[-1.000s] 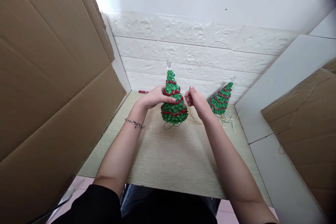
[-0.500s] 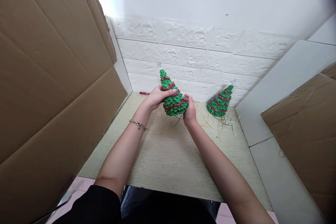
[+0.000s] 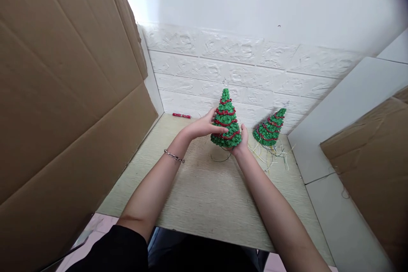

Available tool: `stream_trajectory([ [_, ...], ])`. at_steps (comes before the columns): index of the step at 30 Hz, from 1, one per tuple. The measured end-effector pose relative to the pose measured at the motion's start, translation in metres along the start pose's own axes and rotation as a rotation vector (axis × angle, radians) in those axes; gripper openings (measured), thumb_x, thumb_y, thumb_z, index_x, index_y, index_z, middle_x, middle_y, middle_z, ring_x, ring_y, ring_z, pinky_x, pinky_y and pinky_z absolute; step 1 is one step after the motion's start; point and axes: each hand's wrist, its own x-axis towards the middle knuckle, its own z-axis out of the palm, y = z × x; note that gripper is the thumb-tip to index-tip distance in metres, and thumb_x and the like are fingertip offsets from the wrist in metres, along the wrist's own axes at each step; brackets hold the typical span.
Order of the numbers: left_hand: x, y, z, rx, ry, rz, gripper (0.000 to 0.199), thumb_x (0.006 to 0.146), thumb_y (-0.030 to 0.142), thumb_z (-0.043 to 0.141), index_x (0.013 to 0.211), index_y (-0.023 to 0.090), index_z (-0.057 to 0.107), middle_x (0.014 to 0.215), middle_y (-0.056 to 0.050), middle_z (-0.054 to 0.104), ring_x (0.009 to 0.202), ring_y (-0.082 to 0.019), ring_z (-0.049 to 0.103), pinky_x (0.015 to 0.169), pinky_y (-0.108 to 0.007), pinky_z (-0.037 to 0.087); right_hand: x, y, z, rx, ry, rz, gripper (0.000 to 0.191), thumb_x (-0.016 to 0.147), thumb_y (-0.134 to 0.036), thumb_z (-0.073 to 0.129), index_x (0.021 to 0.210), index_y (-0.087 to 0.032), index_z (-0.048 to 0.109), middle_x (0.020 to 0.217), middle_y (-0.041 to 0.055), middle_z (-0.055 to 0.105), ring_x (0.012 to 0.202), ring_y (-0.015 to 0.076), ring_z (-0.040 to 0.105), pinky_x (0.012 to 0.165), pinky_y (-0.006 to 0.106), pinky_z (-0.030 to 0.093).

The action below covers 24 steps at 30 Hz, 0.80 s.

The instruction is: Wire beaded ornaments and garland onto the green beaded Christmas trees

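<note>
Between my hands, a small green Christmas tree [image 3: 227,114] with red garlands and a clear star on top stands nearly upright above the table. My left hand [image 3: 204,126] grips its left side, thumb across the lower front and fingers behind. My right hand [image 3: 242,141] cups the lower right edge and base, its fingers partly hidden behind the tree. A thin dark wire [image 3: 221,160] hangs from under the base. To the right, a second decorated Christmas tree [image 3: 270,128] leans to the right by the wall, with loose pale and yellow wires [image 3: 270,157] around its base.
A red pen-like stick [image 3: 181,115] lies along the back of the wooden table [image 3: 204,204]. Large cardboard sheets stand at left [image 3: 70,85] and right [image 3: 369,157]. A white brick-patterned wall [image 3: 191,63] closes off the back.
The held tree has turned from leaning left to nearly upright and shifted right. Both hands have moved right with it, the right one now lower around the base. The camera view has shifted slightly.
</note>
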Motion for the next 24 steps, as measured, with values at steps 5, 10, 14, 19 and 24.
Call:
stream_trajectory([
  [5,0.000,-0.003,-0.001,-0.001,-0.001,0.008,0.093,0.067,0.033,0.083,0.143,0.015,0.033,0.148,-0.019,0.045,0.136,-0.036,0.047,0.112,-0.052,0.042,0.000,0.007,0.006,0.063,0.016,0.043,0.071,0.096,-0.059,0.013,0.121,-0.016,0.063,0.102,0.0112,0.074,0.098,0.0286,0.068,0.095,0.050,0.053],
  [10,0.001,-0.008,-0.003,0.048,-0.037,0.062,0.102,0.067,0.041,0.082,0.149,0.015,0.027,0.153,-0.019,0.039,0.142,-0.036,0.038,0.116,-0.050,0.037,0.002,0.009,0.004,0.068,0.044,-0.033,0.076,0.093,-0.061,0.015,0.135,-0.013,0.055,0.108,0.0117,0.072,0.103,0.0283,0.067,0.098,0.048,0.052],
  [14,0.005,-0.014,-0.003,0.102,-0.042,0.059,0.116,0.060,0.044,0.086,0.153,0.014,0.022,0.151,-0.022,0.039,0.142,-0.039,0.036,0.116,-0.054,0.035,0.003,0.007,0.000,0.052,0.075,-0.084,0.077,0.091,-0.058,0.018,0.138,-0.008,0.052,0.113,0.0138,0.070,0.107,0.0278,0.066,0.100,0.045,0.050],
  [19,0.005,-0.018,-0.007,0.168,-0.089,0.073,0.119,0.059,0.041,0.087,0.155,0.020,0.019,0.153,-0.021,0.036,0.143,-0.039,0.034,0.115,-0.058,0.035,0.002,0.005,0.000,0.045,0.086,-0.087,0.074,0.090,-0.056,0.020,0.135,-0.007,0.053,0.112,0.0143,0.070,0.105,0.0283,0.067,0.100,0.045,0.050],
  [24,0.000,-0.012,-0.012,0.224,-0.199,0.092,0.112,0.067,0.043,0.082,0.156,0.022,0.018,0.157,-0.018,0.031,0.145,-0.037,0.032,0.116,-0.054,0.034,0.002,0.003,-0.001,-0.023,-0.078,-0.036,0.064,0.090,-0.052,0.021,0.121,-0.013,0.061,0.107,0.0125,0.072,0.105,0.0281,0.066,0.098,0.047,0.051],
])
